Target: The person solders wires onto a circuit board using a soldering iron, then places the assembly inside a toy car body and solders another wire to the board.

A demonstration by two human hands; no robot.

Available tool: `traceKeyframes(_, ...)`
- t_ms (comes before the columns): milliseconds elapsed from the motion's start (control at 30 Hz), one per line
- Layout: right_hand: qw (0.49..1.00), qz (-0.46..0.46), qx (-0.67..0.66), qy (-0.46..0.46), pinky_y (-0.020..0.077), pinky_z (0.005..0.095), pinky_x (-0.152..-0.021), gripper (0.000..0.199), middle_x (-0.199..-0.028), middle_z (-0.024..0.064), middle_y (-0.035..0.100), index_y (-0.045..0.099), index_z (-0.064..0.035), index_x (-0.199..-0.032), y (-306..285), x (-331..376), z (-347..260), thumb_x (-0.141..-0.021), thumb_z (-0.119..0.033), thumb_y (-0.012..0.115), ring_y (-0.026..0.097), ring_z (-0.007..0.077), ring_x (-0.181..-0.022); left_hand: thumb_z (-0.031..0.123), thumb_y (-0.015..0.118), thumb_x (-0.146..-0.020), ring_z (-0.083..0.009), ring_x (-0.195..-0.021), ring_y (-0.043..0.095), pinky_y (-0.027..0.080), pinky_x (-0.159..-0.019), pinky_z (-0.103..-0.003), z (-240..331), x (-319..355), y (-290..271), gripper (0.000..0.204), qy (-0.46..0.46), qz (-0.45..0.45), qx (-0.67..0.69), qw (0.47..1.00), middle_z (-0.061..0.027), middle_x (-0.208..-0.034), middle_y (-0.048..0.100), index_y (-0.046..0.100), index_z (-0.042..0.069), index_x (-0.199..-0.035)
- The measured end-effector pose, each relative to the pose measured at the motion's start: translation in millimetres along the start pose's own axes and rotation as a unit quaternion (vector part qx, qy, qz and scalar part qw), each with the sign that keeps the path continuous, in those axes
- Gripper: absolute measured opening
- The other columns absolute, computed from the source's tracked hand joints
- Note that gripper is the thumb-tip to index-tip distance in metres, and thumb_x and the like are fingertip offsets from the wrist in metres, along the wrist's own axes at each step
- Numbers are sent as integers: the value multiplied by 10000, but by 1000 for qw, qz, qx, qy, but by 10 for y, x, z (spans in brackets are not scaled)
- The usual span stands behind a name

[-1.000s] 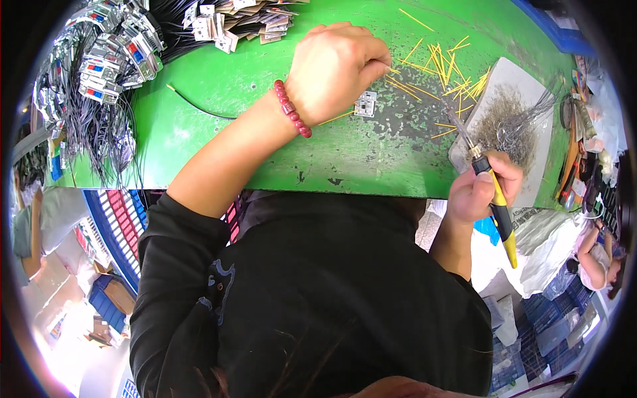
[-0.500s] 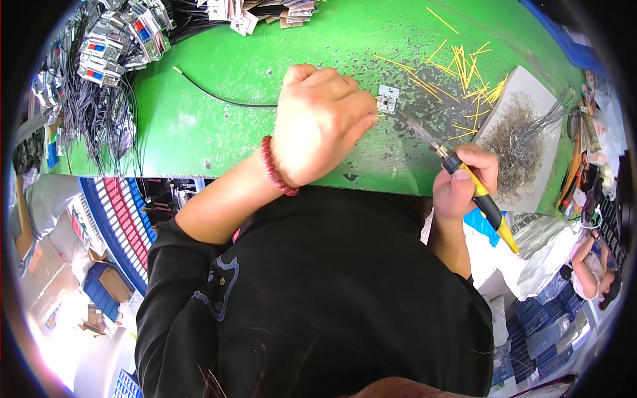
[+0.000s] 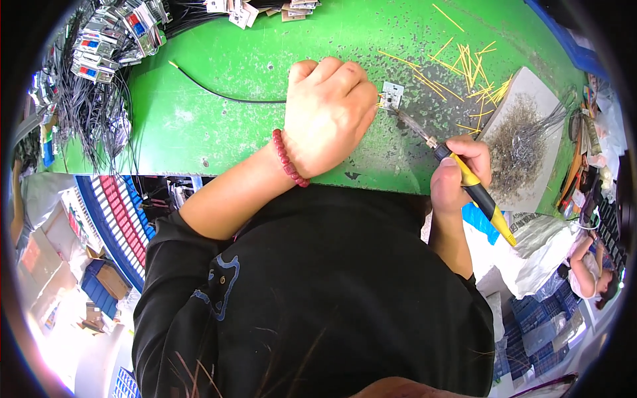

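My left hand (image 3: 332, 109) lies closed on the green table (image 3: 219, 136), its fingers curled round a thin black cable (image 3: 242, 101) that trails out to the left. The cable ends in a bare yellowish tip. Just past my left fingertips sits a small whitish circuit board (image 3: 392, 95); yellowish wire shows between it and my fingers. My right hand (image 3: 461, 172) grips a yellow and black soldering iron (image 3: 479, 189). The iron's tip points up and left, at the board's lower right edge; whether it touches cannot be made out. My left fingertips are hidden beneath the hand.
Thin yellow sticks of solder or wire (image 3: 474, 69) lie scattered at the far right. A grey slab (image 3: 547, 99) bears brown residue and fine wires. Metal connectors with black cables (image 3: 96, 56) are heaped at left. More boards (image 3: 242, 13) sit at the far edge. Another person (image 3: 587, 275) is at right.
The soldering iron's tip has moved slightly up and left, closer to the circuit board. My left hand has shifted a little to the right, with the cable and board.
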State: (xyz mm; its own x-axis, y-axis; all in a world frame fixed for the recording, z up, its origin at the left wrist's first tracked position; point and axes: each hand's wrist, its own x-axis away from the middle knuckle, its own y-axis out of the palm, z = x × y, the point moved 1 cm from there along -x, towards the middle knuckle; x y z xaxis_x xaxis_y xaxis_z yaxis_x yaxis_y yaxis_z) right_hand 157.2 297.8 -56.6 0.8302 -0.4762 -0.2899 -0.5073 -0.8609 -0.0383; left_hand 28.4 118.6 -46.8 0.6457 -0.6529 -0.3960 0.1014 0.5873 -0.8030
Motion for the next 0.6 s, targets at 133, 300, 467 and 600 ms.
traceKeyframes(133,1000,-20,7,-4,305,237,-580,221,-750,35,520,558,2,-915,9,-2,-9,-829,-156,687,409,81,-635,117,728,-694,-196,-818,560,375,-758,-366,-1,-10,14,125,6,7,-7,1000,12,-882,605,621,141,-755)
traceKeyframes(300,999,-31,24,-4,323,237,-585,220,-771,42,535,557,1,-921,3,-13,-17,-829,-152,686,423,85,-640,124,725,-697,-196,-809,557,374,-749,-362,-10,-24,2,117,12,6,-4,1000,14,-877,604,620,139,-747)
traceKeyframes(467,999,-24,34,-9,372,236,-633,241,-819,73,563,559,5,-958,-1,-1,13,-833,-158,687,465,100,-687,129,726,-701,-195,-809,558,375,-749,-362,-13,-26,3,113,17,4,-7,1000,13,-878,606,622,139,-742)
traceKeyframes(600,999,42,-14,8,423,243,-674,345,-899,115,604,548,19,-1091,45,31,21,-866,-195,698,505,104,-734,135,729,-703,-196,-812,560,376,-751,-361,-11,-22,-1,112,15,7,-3,1000,12,-882,610,624,142,-742)
